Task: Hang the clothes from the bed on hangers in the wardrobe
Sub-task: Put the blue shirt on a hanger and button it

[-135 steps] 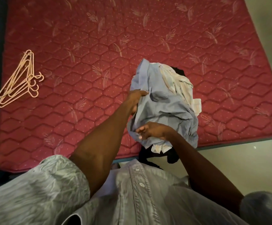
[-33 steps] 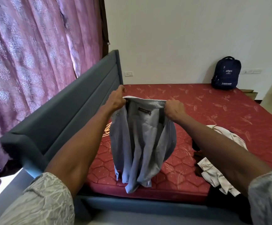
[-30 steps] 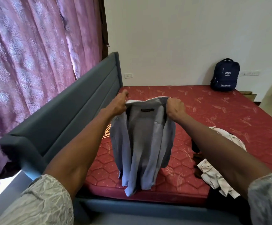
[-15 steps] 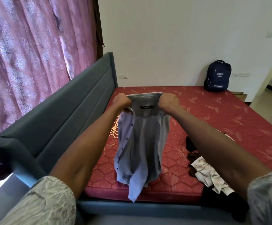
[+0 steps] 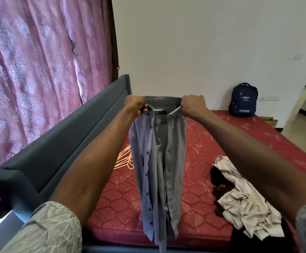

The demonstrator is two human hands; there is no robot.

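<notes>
The navy backpack (image 5: 243, 100) leaning on the far wall carries white lettering: "adani" near the top and "SAKSHAM" lower down. A dark label sits inside the collar of the blue-grey shirt (image 5: 159, 152), too small to read. The shirt hangs upright, collar up and hem down, open front toward the camera, above the near edge of the red mattress (image 5: 240, 143). The left hand (image 5: 135, 106) and right hand (image 5: 192, 105) each pinch one collar end, fingers curled. Peach hangers (image 5: 123, 159) lie behind it; crumpled pale clothes (image 5: 243, 203) lie to its right.
</notes>
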